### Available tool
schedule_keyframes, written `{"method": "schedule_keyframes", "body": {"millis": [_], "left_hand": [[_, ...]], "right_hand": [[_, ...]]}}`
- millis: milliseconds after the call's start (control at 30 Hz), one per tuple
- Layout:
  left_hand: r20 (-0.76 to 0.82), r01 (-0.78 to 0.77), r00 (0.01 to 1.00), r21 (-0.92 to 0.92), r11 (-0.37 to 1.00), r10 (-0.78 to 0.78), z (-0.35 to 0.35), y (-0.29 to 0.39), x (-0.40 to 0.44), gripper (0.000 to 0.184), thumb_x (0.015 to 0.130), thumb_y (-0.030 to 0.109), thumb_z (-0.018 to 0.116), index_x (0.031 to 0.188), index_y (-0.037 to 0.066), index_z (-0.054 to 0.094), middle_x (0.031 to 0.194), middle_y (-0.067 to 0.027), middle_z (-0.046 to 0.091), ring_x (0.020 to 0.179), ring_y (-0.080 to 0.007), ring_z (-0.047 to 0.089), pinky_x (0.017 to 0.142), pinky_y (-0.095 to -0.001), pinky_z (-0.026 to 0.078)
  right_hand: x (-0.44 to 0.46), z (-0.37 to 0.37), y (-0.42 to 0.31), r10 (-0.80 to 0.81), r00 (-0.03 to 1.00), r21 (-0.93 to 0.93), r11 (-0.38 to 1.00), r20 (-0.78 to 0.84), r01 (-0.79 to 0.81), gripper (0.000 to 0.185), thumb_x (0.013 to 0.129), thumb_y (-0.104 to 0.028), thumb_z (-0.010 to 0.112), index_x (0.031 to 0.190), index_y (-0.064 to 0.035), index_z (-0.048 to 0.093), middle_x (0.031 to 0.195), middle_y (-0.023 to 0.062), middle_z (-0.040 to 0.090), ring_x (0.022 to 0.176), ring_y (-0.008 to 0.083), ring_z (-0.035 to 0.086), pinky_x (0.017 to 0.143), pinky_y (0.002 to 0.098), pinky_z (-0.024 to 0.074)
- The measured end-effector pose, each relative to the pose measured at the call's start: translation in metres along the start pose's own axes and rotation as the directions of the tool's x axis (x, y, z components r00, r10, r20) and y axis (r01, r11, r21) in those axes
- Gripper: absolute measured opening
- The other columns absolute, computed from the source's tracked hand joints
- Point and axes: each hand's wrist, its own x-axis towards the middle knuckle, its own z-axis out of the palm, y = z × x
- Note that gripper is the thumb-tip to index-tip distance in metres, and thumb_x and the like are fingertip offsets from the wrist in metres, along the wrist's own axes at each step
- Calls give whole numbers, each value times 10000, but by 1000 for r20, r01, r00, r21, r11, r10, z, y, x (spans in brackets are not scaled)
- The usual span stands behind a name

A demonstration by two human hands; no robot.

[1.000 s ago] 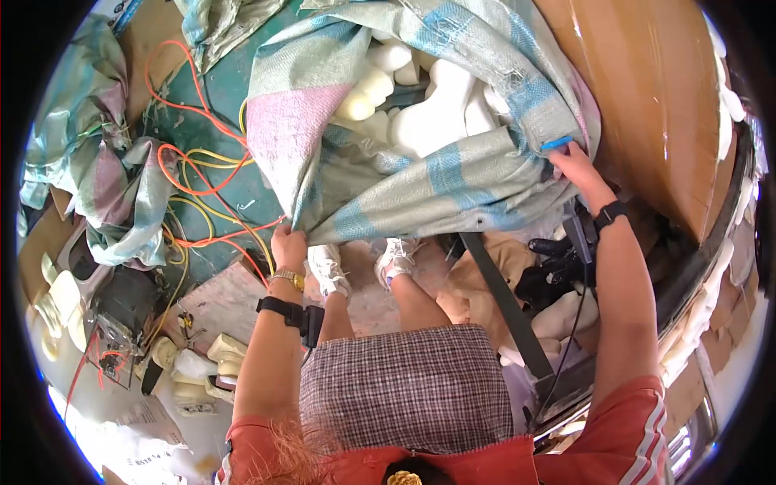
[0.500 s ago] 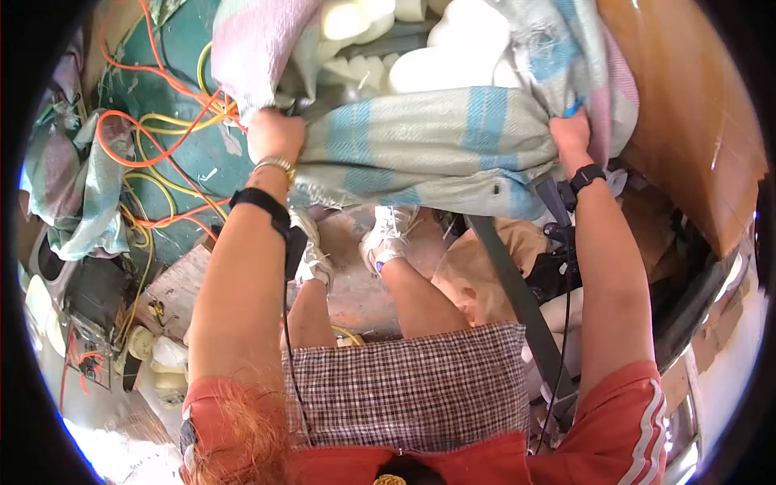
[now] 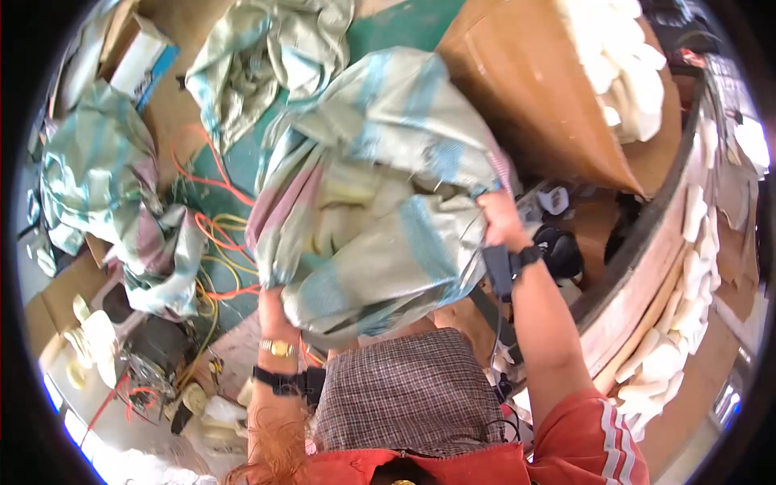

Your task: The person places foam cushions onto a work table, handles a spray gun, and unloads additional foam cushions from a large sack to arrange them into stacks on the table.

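Pale woven plastic, striped with blue, makes up the crumpled sack (image 3: pixel 101 170) slumped at the left of the frame, just below a white-and-blue box (image 3: pixel 141 65) in the upper left. Next to it, orange cables (image 3: pixel 212 179) curl over the green floor (image 3: pixel 388 32), and a limp sack (image 3: pixel 238 73) lies above them. Left of centre in the lower half I see the left hand (image 3: pixel 277 317), a gold watch (image 3: pixel 277 348) on its wrist, against the near left edge of the striped sack (image 3: pixel 404 259). Its fingers vanish into the cloth, so I can't tell how they're set. That sack fills the middle of the frame, mouth gaping, pale pieces (image 3: pixel 347 192) blurred inside. Right of centre, the right hand (image 3: pixel 501 218) has its fingers curled tight, pinching the rim. Beyond, toward the upper right, a brown cardboard box (image 3: pixel 533 97) leans open, white pieces (image 3: pixel 634 89) heaped at its mouth.
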Motion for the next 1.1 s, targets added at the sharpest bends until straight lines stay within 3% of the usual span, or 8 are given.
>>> {"method": "schedule_keyframes", "body": {"millis": [167, 233, 633, 767, 800, 833, 900, 1100], "left_hand": [[-120, -286, 952, -10, 958, 283, -27, 75, -132, 415, 724, 81, 498, 1123, 2, 579, 987, -141, 640, 835, -269, 647, 743, -376, 546], [-155, -541, 731, 463, 702, 665, -71, 109, -189, 384, 724, 85, 491, 1086, -7, 581, 951, -119, 632, 787, -246, 631, 721, -367, 531], [323, -991, -129, 3, -137, 938, 98, 228, -482, 361, 721, 75, 498, 1064, -7, 576, 941, -105, 626, 776, -230, 617, 713, -362, 517], [492, -952, -249, -282, -118, 834, 173, 193, -550, 354, 720, 72, 500, 1057, -8, 574, 938, -100, 625, 772, -225, 613, 710, -360, 512], [533, -936, -267, -342, -84, 803, 189, 179, -562, 352, 720, 71, 500, 1055, -8, 574, 937, -99, 624, 771, -223, 612, 709, -359, 511], [576, -919, -276, -392, -36, 770, 205, 163, -574, 350, 720, 70, 501, 1053, -8, 573, 937, -98, 624, 770, -222, 611, 709, -359, 510], [657, -885, -284, -461, 74, 698, 234, 128, -594, 346, 719, 68, 502, 1049, -8, 573, 935, -96, 623, 768, -219, 609, 708, -358, 508], [881, -811, -162, -375, 449, 444, 304, 4, -598, 335, 717, 63, 505, 1039, -8, 570, 930, -89, 620, 762, -211, 602, 704, -355, 501]], "right_hand": [[-171, 33, -95, -100, 972, 380, 925, 211, 12, 466, 686, 126, 444, 1129, 49, 565, 1005, 139, 642, 875, 278, 649, 772, 407, 548], [-230, 36, -132, -167, 928, 478, 878, 333, -14, 477, 696, 125, 443, 1144, 31, 576, 1031, 110, 646, 910, 245, 645, 805, 382, 535], [-571, -105, -188, -862, 503, 811, 335, 58, 480, 463, 694, 150, 456, 1099, -6, 619, 1061, 0, 634, 991, 96, 564, 882, 253, 432], [-644, -176, -166, -877, 244, 712, -144, -413, 688, 485, 718, 131, 448, 1164, -5, 584, 1112, 23, 632, 1057, 142, 577, 924, 298, 438], [-660, -206, -163, -933, 35, 812, -293, -359, 505, 493, 726, 117, 427, 1183, 5, 570, 1122, 49, 633, 1067, 168, 584, 937, 310, 441], [-682, -225, -158, -876, 162, 668, -214, -454, 712, 486, 719, 100, 426, 1174, 14, 574, 1119, 60, 633, 1045, 172, 592, 918, 309, 452], [-716, -262, -151, -783, 8, 325, -249, -622, 913, 329, 757, 13, 467, 1061, 18, 593, 1022, 55, 633, 905, 146, 584, 832, 294, 468], [-781, -388, -97, -612, -179, -94, -168, -770, 981, 283, 745, -75, 475, 984, -17, 616, 908, 28, 617, 778, 137, 565, 708, 284, 486]]}}
